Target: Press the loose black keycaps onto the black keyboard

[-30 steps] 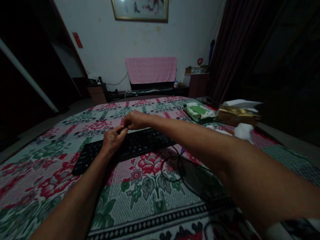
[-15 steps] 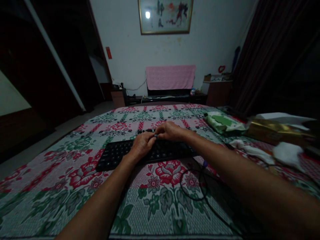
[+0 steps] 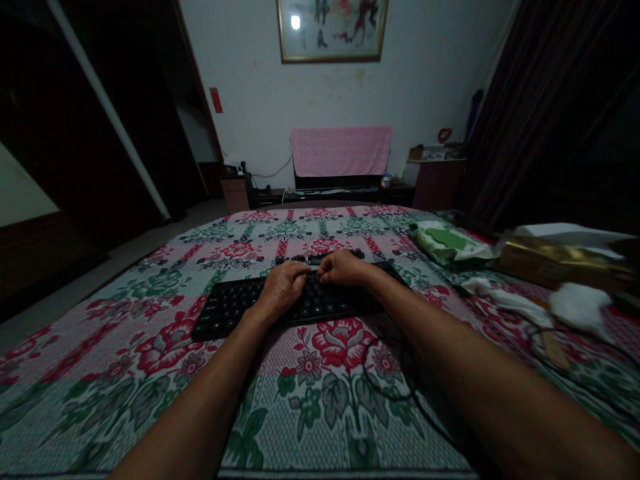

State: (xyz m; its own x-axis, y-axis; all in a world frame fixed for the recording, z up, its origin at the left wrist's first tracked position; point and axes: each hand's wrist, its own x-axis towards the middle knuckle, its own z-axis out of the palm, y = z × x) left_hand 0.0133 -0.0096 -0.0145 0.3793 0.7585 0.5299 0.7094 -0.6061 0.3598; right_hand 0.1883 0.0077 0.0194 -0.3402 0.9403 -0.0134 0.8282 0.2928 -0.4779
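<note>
A black keyboard [image 3: 225, 310] lies across a bed with a floral cover [image 3: 150, 353]. Both my hands are on its upper middle rows, close together. My left hand [image 3: 283, 288] has its fingers curled down onto the keys. My right hand [image 3: 343, 267] is also curled, and its fingertips meet those of the left. Whatever sits under the fingertips is hidden. A thin black cable [image 3: 385, 390] loops on the cover to the right, nearer me than the keyboard.
A green and white packet [image 3: 445, 243], a gold box [image 3: 555, 260] and white crumpled tissue [image 3: 575, 303] lie on the bed's right side. A pink cloth [image 3: 341, 150] covers a screen on a low unit at the far wall. The dark doorway is at left.
My hands, pinching something small just above the keyboard, have come down onto its keys. The view has swung a little left and then steadied.
</note>
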